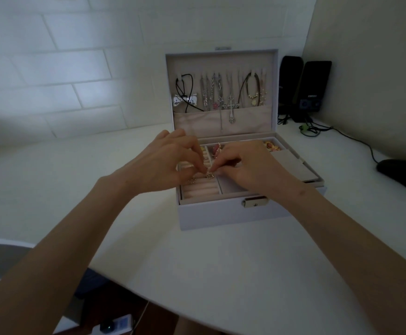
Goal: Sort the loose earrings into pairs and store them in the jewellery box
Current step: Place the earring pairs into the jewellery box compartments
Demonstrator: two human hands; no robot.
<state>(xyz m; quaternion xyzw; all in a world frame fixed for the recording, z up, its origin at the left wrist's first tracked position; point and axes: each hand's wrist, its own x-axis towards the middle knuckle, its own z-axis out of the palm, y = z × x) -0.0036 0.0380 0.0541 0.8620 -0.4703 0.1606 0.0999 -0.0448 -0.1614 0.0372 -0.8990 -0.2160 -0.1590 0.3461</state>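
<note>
Progress partial: fingers of left hand [163, 163] and right hand [248, 170] pinch one earring [209, 176] over jewellery box [221, 213] slots; second earring [192, 181] already sits there. Remainder unclear.

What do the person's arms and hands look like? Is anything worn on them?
Both forearms are bare to the frame edge, with no sleeves. Neither wrist carries a watch or bracelet. The left hand may wear a thin band on one finger, too small to be sure; the right hand shows no ring.
</note>
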